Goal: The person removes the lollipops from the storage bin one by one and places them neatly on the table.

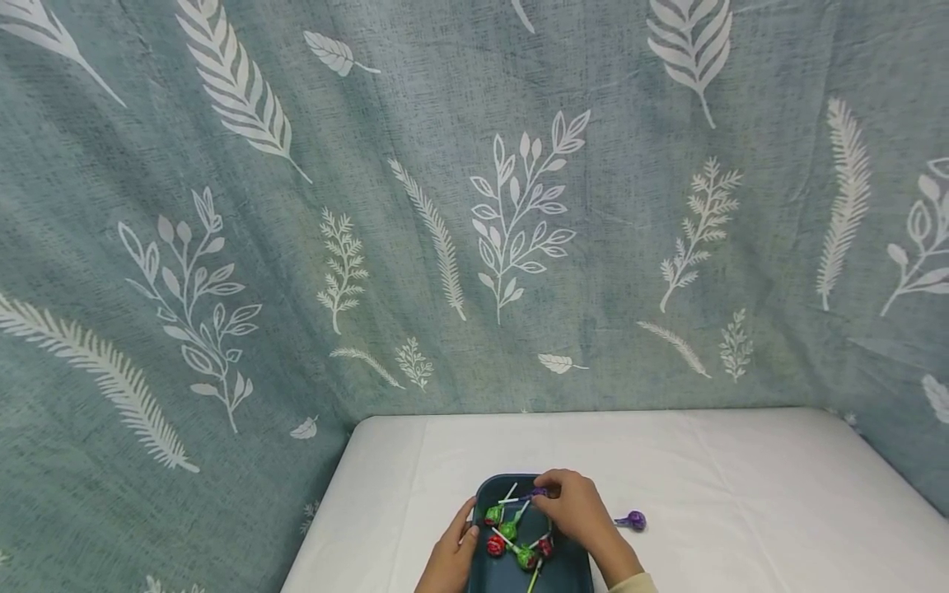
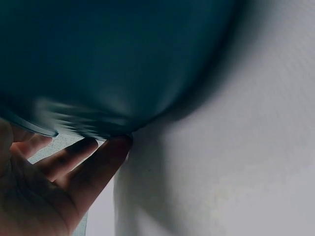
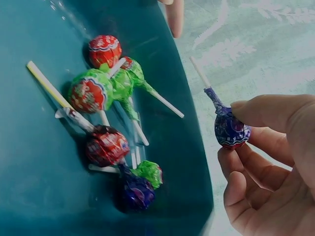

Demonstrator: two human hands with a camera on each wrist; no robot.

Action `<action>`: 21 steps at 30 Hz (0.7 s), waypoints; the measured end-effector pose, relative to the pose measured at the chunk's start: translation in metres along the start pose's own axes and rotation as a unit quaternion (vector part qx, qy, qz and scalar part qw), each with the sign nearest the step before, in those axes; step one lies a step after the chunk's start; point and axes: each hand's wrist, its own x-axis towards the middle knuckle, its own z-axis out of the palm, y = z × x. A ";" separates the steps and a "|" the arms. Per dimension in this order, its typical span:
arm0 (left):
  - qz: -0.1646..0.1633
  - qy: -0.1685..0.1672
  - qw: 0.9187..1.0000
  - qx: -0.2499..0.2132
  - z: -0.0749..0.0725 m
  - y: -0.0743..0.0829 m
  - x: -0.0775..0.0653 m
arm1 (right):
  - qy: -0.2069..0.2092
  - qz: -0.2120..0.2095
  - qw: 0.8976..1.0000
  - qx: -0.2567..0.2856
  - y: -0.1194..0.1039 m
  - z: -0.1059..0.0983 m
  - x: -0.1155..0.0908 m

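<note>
A plain, pale yellow-beige sleeve (image 1: 635, 584) covers part of the right forearm (image 1: 620, 562); the right hand (image 1: 572, 504) is bare, with slim fingers and rounded fingertips (image 3: 235, 185); the left hand (image 1: 453, 550) is bare too, fine creases crossing its palm (image 2: 34, 196); the left forearm is mostly out of frame.

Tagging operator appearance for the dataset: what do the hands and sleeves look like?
Left hand: bare, no glove or ring visible; no sleeve in view. Right hand: also bare, no glove or ring visible; a pale yellowish sleeve shows at the frame's bottom edge.
</note>
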 end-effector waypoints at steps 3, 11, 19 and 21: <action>0.000 -0.001 1.000 -0.007 0.000 -0.001 0.000 | 0.005 0.006 1.000 0.003 -0.001 -0.004 -0.002; 0.001 -0.001 1.000 -0.019 0.001 -0.003 0.001 | 0.018 0.014 1.000 0.013 0.001 -0.014 -0.007; -0.003 -0.002 1.000 -0.020 0.001 -0.003 0.001 | 0.029 0.023 0.999 0.012 0.005 -0.025 -0.012; -0.001 -0.001 1.000 -0.018 0.001 -0.002 0.001 | 0.031 0.030 0.999 0.008 0.007 -0.027 -0.013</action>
